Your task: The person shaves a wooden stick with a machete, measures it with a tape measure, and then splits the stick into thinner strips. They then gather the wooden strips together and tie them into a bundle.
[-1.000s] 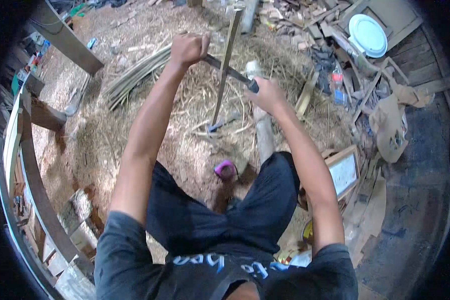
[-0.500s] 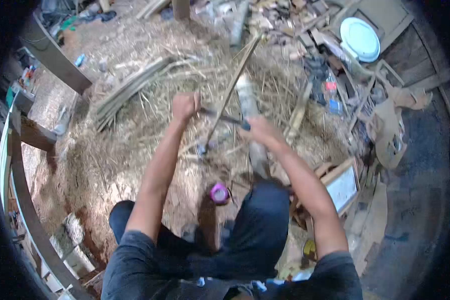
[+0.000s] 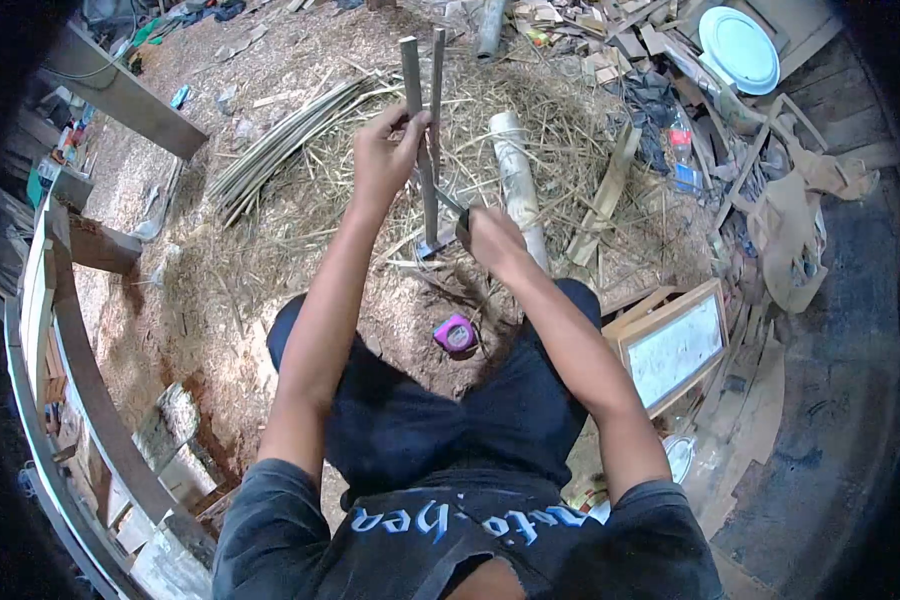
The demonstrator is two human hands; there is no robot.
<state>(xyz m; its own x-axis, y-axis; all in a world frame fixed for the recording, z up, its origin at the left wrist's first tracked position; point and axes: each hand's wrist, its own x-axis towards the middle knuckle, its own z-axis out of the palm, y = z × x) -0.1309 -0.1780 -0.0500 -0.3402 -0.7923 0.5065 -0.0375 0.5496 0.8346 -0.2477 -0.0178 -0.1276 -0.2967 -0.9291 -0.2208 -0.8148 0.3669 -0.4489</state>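
Note:
Two thin wooden strips (image 3: 411, 75) stand nearly upright side by side, apart at their tops and close together lower down. My left hand (image 3: 385, 150) is closed around them at about mid-height. My right hand (image 3: 492, 238) is wrapped round the dark handle of a blade (image 3: 451, 202), whose metal reaches up and left to the strips. The blade's far end is hidden behind the wood. Below the strips lies a blue-headed tool (image 3: 427, 248). A pink tape measure (image 3: 455, 334) rests on the ground between my knees.
Long thin strips (image 3: 290, 150) lie in a bundle at the left. A pale log (image 3: 515, 180) lies just beyond my right hand. To the right are a framed panel (image 3: 675, 345), a light blue lid (image 3: 738, 50) and scrap wood. Posts (image 3: 130, 100) stand at the left.
The single strip seen earlier now shows as two lengths. My left hand has moved from the blade's far end to the wood. My right hand has shifted left with the blade.

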